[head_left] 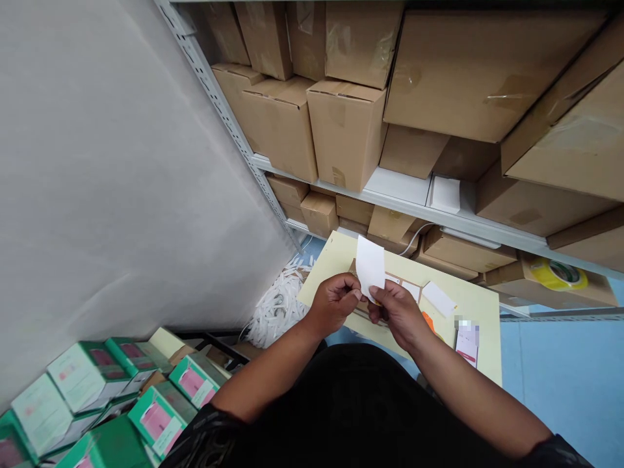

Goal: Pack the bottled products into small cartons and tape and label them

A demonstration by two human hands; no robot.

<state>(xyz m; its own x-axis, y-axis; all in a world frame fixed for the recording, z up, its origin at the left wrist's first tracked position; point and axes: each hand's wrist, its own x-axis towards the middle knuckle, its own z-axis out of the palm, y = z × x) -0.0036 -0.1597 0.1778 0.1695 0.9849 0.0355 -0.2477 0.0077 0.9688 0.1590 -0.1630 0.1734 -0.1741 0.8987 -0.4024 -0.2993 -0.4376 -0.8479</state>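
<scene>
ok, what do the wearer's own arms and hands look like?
Left hand and right hand are bare: no gloves, and no watch or cables at the wrists. The left sleeve and right sleeve are short and black, matching the black top. The left sleeve shows a faint lighter pattern, too dim to make out.

Your head camera looks forward and steeply down over your black shirt (361, 403), which fills the bottom middle at close range. Your forearms (268, 370) enter from below, bringing your left hand (334, 304) and right hand (397, 313) just under the centre of the view. The tabletop (322, 276) is seen from above, beyond your shirt; the shelving unit (409, 203) stands farther off, its shelf edges sloping down to the right. The wide view takes in the wall (121, 162) at left and the blue floor (560, 364) at right
</scene>
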